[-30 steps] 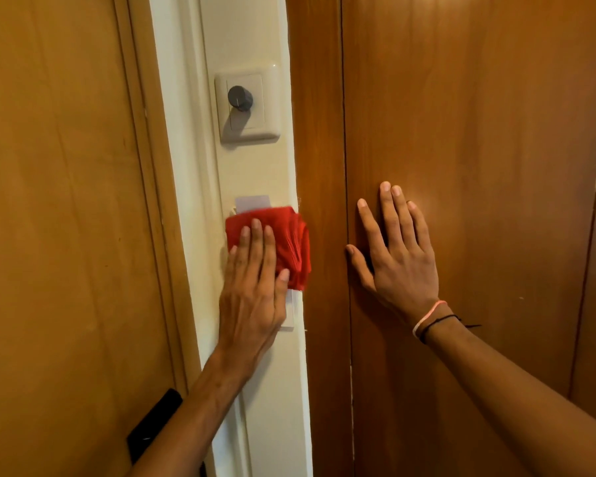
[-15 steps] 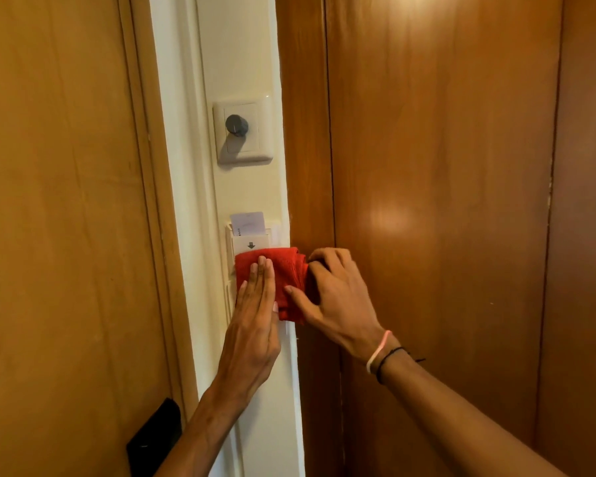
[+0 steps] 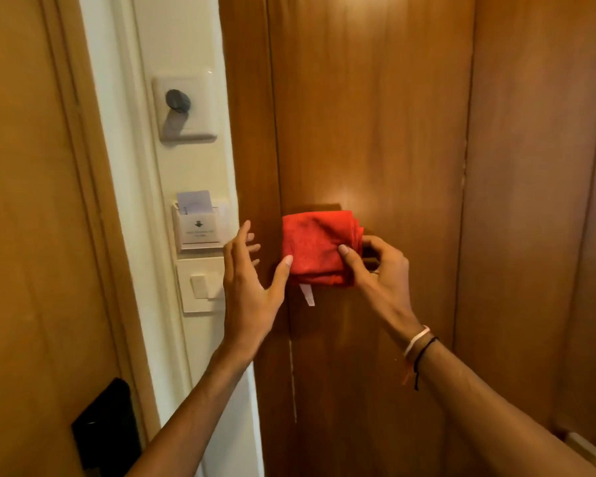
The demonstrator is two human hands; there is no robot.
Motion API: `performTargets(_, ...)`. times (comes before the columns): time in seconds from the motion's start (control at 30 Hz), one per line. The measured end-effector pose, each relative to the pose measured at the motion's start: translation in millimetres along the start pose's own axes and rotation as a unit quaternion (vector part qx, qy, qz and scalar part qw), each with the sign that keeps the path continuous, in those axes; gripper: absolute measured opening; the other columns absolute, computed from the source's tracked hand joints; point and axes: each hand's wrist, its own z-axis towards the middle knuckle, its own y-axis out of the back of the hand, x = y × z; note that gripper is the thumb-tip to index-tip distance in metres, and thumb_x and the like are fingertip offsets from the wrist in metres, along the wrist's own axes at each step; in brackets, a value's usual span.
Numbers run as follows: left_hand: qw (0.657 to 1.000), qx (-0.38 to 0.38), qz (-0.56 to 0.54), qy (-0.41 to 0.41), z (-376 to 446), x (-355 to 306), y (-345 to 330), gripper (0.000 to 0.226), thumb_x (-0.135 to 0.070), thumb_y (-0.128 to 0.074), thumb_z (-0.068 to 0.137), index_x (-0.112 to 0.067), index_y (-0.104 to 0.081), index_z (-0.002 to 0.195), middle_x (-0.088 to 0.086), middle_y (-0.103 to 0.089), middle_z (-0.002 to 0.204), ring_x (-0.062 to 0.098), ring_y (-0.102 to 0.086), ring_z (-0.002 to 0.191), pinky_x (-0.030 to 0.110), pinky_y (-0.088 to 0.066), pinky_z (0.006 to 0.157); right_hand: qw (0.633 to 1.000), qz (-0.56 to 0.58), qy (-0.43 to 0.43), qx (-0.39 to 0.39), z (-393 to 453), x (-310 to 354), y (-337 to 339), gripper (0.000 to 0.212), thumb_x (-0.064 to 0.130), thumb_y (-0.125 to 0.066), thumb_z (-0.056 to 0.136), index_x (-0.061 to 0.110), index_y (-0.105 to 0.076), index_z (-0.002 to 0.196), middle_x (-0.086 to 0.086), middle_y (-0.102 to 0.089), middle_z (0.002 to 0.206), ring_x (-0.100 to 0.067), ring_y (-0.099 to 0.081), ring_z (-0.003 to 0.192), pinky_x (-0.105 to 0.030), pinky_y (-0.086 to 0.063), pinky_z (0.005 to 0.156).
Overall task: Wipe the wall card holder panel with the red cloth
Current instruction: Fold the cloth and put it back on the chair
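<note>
The right hand (image 3: 375,266) pinches the folded cloth (image 3: 319,249) before the wooden panel (image 3: 375,132), right of the holder (image 3: 198,225) (card in slot); the left hand (image 3: 248,287), open, seemingly touches its edge

Hotel room entry. Evidence: key card (image 3: 194,202) seated in wall card holder (image 3: 199,228); dial switch (image 3: 184,106) above; black lock plate (image 3: 105,425) on wooden door (image 3: 25,235); wood panelling (image 3: 375,115).
</note>
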Motion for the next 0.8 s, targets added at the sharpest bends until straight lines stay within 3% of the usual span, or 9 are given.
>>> performTargets(0.07, 0.985, 0.087, -0.111, 0.095, -1, -4, -17, 0.070, -0.043, -0.069, 0.082, -0.020, -0.040, 0.141, 0.003, -0.054, 0.134, 0.013, -0.057, 0.118, 0.026, -0.051, 0.094, 1.000, 0.015, -0.016, 0.003, -5, -7, 24, 0.023, 0.029, -0.072, 0.092, 0.013, -0.076, 0.107, 0.003, -0.078, 0.099, -0.018, -0.076, 0.087, -0.047, -0.065, 0.075)
performTargets(0.17, 0.953, 0.205, -0.189, 0.118, -14, -6, -42, 0.041, -0.041, -0.064, 0.087, -0.018, -0.062, 0.121, 0.003, -0.068, 0.117, 0.020, -0.065, 0.112, 0.039, -0.055, 0.095, 0.998, 0.035, -0.042, 0.041, -15, -16, 53, 0.022, 0.027, -0.073, 0.091, 0.011, -0.075, 0.106, 0.001, -0.078, 0.102, -0.017, -0.076, 0.095, -0.043, -0.065, 0.082)
performTargets(0.23, 0.941, 0.224, -0.220, 0.126, -30, -6, -55, 0.027, -0.035, -0.063, 0.090, -0.018, -0.066, 0.111, 0.005, -0.072, 0.107, 0.023, -0.071, 0.100, 0.040, -0.061, 0.080, 0.994, 0.060, -0.059, 0.069, -22, -25, 68, 0.019, 0.025, -0.074, 0.091, 0.008, -0.075, 0.100, 0.001, -0.077, 0.098, -0.010, -0.074, 0.091, -0.031, -0.062, 0.079)
performTargets(0.3, 0.933, 0.232, -0.233, 0.149, -49, -5, -63, 0.021, -0.032, -0.063, 0.090, -0.019, -0.066, 0.108, 0.006, -0.073, 0.102, 0.021, -0.074, 0.088, 0.033, -0.062, 0.064, 0.987, 0.093, -0.087, 0.094, -33, -35, 79, 0.012, 0.019, -0.074, 0.091, 0.007, -0.071, 0.089, 0.001, -0.073, 0.090, -0.007, -0.069, 0.082, -0.020, -0.057, 0.072)
performTargets(0.43, 0.923, 0.261, -0.206, 0.192, -90, 4, -75, 0.019, -0.032, -0.061, 0.092, -0.019, -0.066, 0.105, 0.003, -0.075, 0.094, 0.016, -0.075, 0.076, 0.022, -0.056, 0.052, 0.969, 0.120, -0.168, 0.133, -59, -60, 92, 0.011, 0.011, -0.073, 0.090, 0.005, -0.065, 0.088, -0.008, -0.068, 0.088, -0.010, -0.067, 0.078, -0.013, -0.056, 0.059)
performTargets(0.6, 0.891, 0.319, -0.168, 0.275, -158, 25, -83, 0.021, -0.032, -0.060, 0.092, -0.015, -0.066, 0.104, 0.002, -0.075, 0.085, 0.015, -0.073, 0.069, 0.023, -0.054, 0.052, 0.932, 0.104, -0.292, 0.186, -109, -108, 103, 0.012, 0.010, -0.074, 0.090, 0.003, -0.064, 0.091, 0.009, -0.069, 0.062, 0.004, -0.061, 0.049, -0.009, -0.045, 0.043)
performTargets(0.7, 0.859, 0.352, -0.150, 0.341, -214, 44, -88, 0.022, -0.031, -0.061, 0.092, -0.014, -0.066, 0.103, 0.006, -0.076, 0.088, 0.018, -0.075, 0.074, 0.022, -0.056, 0.055, 0.894, 0.105, -0.387, 0.201, -160, -147, 108, 0.014, 0.012, -0.077, 0.088, 0.012, -0.067, 0.078, 0.011, -0.068, 0.053, 0.004, -0.059, 0.044, -0.010, -0.046, 0.044)
performTargets(0.8, 0.823, 0.367, -0.130, 0.414, -278, 64, -96, 0.017, -0.027, -0.064, 0.090, -0.013, -0.069, 0.099, 0.006, -0.074, 0.087, 0.017, -0.075, 0.076, 0.024, -0.059, 0.060, 0.849, 0.100, -0.481, 0.196, -218, -187, 111, 0.016, 0.014, -0.079, 0.086, 0.015, -0.068, 0.074, 0.008, -0.069, 0.060, -0.002, -0.063, 0.052, -0.015, -0.051, 0.051)
